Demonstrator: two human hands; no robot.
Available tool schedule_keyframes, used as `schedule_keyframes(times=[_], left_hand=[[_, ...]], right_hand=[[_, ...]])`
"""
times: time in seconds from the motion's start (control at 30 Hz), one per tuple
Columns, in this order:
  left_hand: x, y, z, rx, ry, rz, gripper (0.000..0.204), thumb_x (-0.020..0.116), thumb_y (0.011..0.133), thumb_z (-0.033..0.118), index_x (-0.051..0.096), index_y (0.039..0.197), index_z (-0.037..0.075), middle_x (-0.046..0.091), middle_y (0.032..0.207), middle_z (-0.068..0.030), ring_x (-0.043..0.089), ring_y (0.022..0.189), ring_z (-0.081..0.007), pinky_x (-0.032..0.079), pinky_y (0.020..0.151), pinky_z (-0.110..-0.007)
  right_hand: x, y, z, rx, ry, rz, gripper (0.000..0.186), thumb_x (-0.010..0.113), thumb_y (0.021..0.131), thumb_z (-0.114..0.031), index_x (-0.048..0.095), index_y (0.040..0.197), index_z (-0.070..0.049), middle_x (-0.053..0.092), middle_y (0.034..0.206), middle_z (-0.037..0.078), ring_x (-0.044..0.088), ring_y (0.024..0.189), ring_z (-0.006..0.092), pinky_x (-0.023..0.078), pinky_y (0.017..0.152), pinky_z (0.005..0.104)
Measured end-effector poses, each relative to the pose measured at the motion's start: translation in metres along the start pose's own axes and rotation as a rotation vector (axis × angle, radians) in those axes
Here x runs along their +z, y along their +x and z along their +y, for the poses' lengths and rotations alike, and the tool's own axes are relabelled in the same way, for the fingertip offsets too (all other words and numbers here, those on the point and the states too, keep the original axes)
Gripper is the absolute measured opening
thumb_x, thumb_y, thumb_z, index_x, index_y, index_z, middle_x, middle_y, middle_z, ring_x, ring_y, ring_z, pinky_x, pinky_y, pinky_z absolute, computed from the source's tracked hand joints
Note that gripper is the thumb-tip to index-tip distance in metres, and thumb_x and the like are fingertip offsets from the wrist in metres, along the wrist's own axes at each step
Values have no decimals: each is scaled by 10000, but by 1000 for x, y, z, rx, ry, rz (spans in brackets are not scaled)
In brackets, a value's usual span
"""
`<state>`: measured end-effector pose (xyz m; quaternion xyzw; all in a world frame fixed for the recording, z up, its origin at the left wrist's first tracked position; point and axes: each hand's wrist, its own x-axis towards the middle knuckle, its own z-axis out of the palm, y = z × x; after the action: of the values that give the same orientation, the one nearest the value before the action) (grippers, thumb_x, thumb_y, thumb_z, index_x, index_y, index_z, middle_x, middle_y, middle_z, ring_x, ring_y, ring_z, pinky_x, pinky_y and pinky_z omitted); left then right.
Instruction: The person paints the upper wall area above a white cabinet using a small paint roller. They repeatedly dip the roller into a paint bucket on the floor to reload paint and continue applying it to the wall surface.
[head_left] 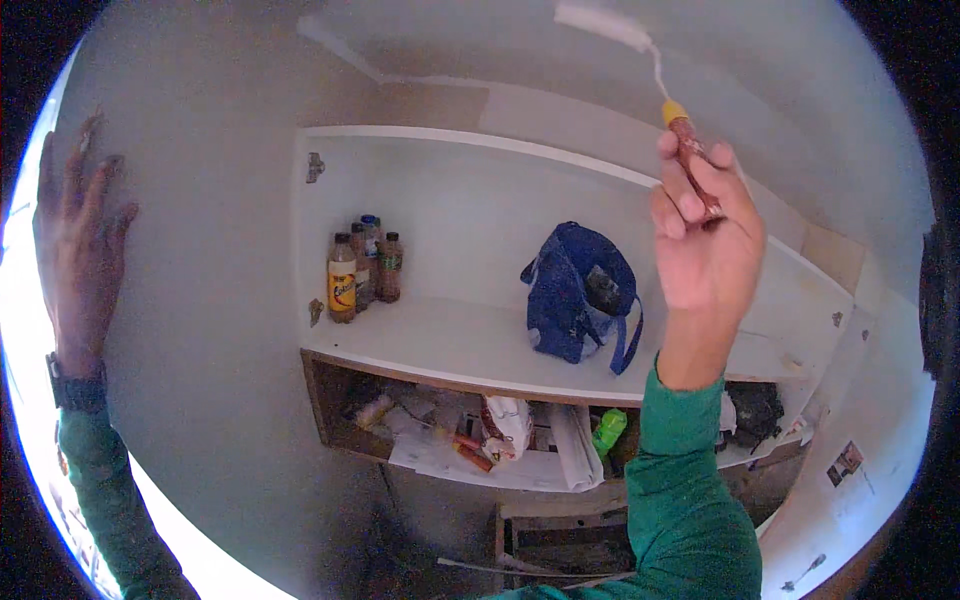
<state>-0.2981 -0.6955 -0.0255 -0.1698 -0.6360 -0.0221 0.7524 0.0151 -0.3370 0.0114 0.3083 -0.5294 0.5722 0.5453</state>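
Note:
A small paint roller [690, 150] is gripped in my right hand [712, 230], its red-brown handle with a yellow collar pointing up. The white roller sleeve [605, 26] is up at the ceiling [450, 40]; whether it touches there I cannot tell. My left hand [85, 230] rests against the grey wall [210, 250] at the far left, fingers spread, holding nothing. A dark watch [80, 388] is on the left wrist. Both arms wear green sleeves.
Ahead hangs a white open cabinet [430, 325] holding several bottles [342, 280] and a dark blue bag [570, 300]. The lower shelf carries papers [430, 455], a green bottle [609, 432] and a dark bundle [757, 415]. Bright light enters at the left edge.

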Motion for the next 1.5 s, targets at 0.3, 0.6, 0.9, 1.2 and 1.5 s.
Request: schedule_keyframes(times=[0.3, 0.6, 0.9, 1.2, 1.5], left_hand=[[2, 2, -6, 27, 4, 17, 496, 686, 716, -24, 588, 1187, 100, 374, 1476, -32, 317, 1371, -291, 328, 1125, -396], [-1, 5, -5, 24, 18, -15, 461, 706, 711, 4, 595, 1152, 81, 372, 1476, -35, 330, 1363, -291, 350, 1111, -388], [-1, 8, -2, 23, 66, -44, 447, 693, 736, 20, 586, 1166, 73, 346, 1490, -27, 302, 1376, -298, 347, 1112, -405], [9, 2, -5, 45, 67, -7, 436, 672, 769, 24, 584, 1191, 89, 349, 1491, -20, 293, 1385, -279, 343, 1112, -402], [18, -4, -18, 81, 93, 13, 452, 670, 795, 78, 577, 1235, 122, 383, 1476, -23, 336, 1366, -263, 323, 1116, -403]], right_hand=[[-28, -3, -27, 10, -75, 22, 86, 557, 845, -20, 563, 920, -59, 601, 946, 128, 453, 585, 96, 388, 480, 238], [-152, 189, 64, 217, -75, 271, 187, 492, 813, 67, 456, 987, 9, 518, 906, 230, 413, 568, 129, 360, 472, 228], [-228, 248, 61, 380, -36, 346, 60, 465, 829, 45, 459, 888, 39, 525, 864, 234, 390, 525, 119, 340, 429, 217], [-131, 63, -48, 81, -70, 95, 97, 534, 844, -2, 519, 929, -47, 619, 948, 221, 408, 486, 87, 356, 446, 221], [-92, -33, -81, 143, -562, 82, 247, 570, 874, -77, 546, 1120, -63, 608, 1039, 138, 406, 501, 37, 340, 427, 175]])
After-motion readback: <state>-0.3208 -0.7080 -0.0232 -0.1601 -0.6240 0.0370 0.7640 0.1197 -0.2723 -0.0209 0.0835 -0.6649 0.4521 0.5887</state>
